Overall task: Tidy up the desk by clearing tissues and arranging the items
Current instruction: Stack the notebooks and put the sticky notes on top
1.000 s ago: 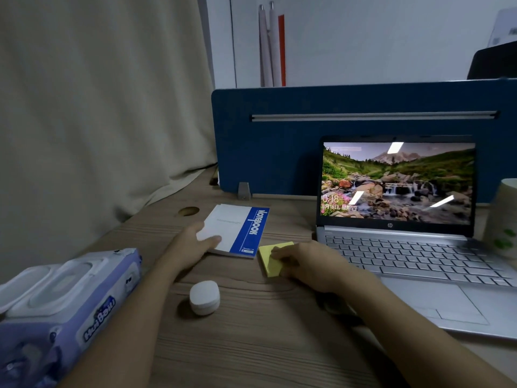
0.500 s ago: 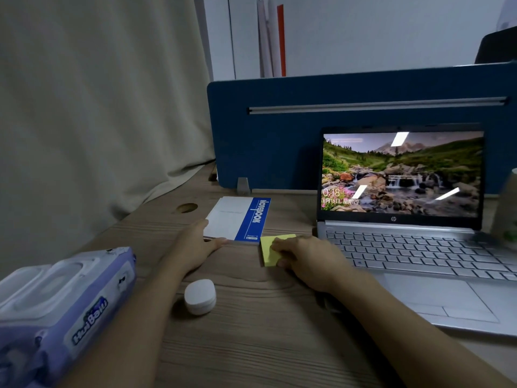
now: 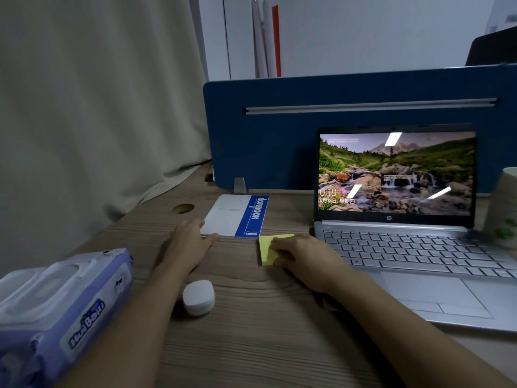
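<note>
Wood-grain desk runs back to a blue partition; a pale curtain hangs on the left.

Head view, the only one I have. I log the left hand lying flat on the wood, fingers loosely spread and closed on nothing; its fingertips touch the near left corner of the notebook. That notebook lies flat with its long axis running away from me toward the partition, blue title band on its right side. The right hand rests palm down with its fingertips pressing the yellow sticky-note pad. I read it as pinning the pad, not pinching it, though the thumb is hidden, so I cannot tell for sure.

Key relation: the pad sits just off the notebook's near right corner, slightly skewed against the notebook's edge, between the notebook and the open laptop. My judgement is that the coming move squares these two together. The right hand owns the pad; the left is nearer the notebook.

Other items: a small white round case beside the left forearm, a wet-wipes pack at near left, a paper cup at the right edge. I see no loose tissues.
</note>
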Demonstrator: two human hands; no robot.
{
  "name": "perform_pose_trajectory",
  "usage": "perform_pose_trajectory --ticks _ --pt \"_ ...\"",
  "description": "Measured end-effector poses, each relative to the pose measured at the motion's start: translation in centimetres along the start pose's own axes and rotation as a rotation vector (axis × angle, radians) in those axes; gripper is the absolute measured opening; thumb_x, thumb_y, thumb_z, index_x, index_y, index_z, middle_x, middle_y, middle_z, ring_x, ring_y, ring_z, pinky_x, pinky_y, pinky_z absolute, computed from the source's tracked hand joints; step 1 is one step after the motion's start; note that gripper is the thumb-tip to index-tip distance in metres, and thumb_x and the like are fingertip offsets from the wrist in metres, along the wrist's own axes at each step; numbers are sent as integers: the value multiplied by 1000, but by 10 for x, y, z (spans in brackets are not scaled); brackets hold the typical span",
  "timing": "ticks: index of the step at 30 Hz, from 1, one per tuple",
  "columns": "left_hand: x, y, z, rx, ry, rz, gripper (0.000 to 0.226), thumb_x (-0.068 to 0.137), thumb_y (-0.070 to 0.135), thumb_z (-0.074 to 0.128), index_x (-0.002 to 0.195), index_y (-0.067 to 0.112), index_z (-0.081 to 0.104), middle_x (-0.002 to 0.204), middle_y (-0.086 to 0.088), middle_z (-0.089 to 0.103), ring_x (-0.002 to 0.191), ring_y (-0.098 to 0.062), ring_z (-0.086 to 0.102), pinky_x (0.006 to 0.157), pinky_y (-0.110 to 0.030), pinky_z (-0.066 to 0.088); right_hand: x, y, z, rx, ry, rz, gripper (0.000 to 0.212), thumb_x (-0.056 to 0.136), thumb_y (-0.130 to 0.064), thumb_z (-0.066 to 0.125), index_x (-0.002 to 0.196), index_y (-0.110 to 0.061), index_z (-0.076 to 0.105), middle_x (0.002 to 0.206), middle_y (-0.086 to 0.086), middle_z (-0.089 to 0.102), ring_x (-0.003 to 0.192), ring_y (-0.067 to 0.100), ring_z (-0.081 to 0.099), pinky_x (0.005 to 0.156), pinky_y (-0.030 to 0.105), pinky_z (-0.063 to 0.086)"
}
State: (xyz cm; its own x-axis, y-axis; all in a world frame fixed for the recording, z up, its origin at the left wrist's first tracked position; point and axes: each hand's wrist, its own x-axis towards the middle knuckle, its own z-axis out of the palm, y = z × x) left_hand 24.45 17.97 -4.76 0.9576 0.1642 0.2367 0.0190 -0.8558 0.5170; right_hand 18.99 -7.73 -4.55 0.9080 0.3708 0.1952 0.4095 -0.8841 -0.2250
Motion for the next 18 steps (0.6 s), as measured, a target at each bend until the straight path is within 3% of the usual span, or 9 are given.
perform_pose_trajectory --ticks 4,9,12,15,18 --pt "0 -4 -1 -55 2 22 51 92 27 66 139 15 49 138 -11 54 123 -26 53 98 -42 46 1 2 2 34 9 4 37 94 -46 50 128 -31 54 129 4 59 116 23 54 94 43 49" --pt "6 -10 2 -119 -25 75 41 91 22 65 131 16 56 125 -8 63 107 -21 60 86 -37 50 2 4 5 -52 33 -13 46 93 -53 48 130 -26 48 143 -1 47 131 25 35 105 41 37" --pt "10 -14 6 -99 -69 59 54 92 31 64 143 21 47 138 -8 56 120 -25 55 98 -43 48 2 6 8 -80 -2 47 48 91 -60 42 126 -27 41 147 3 42 141 31 23 109 47 28" --pt "14 -17 9 -80 -113 60 65 89 49 62 147 31 40 146 -6 49 132 -27 44 105 -47 41 3 5 8 -66 -22 75 52 89 -65 41 125 -27 39 144 6 44 137 29 31 107 45 29" --pt "21 -18 11 -24 -137 78 63 85 62 59 143 42 44 147 -6 47 135 -29 37 103 -49 38 3 5 6 -1 -11 99 66 79 -72 52 128 -29 39 135 5 49 120 24 46 100 40 38"
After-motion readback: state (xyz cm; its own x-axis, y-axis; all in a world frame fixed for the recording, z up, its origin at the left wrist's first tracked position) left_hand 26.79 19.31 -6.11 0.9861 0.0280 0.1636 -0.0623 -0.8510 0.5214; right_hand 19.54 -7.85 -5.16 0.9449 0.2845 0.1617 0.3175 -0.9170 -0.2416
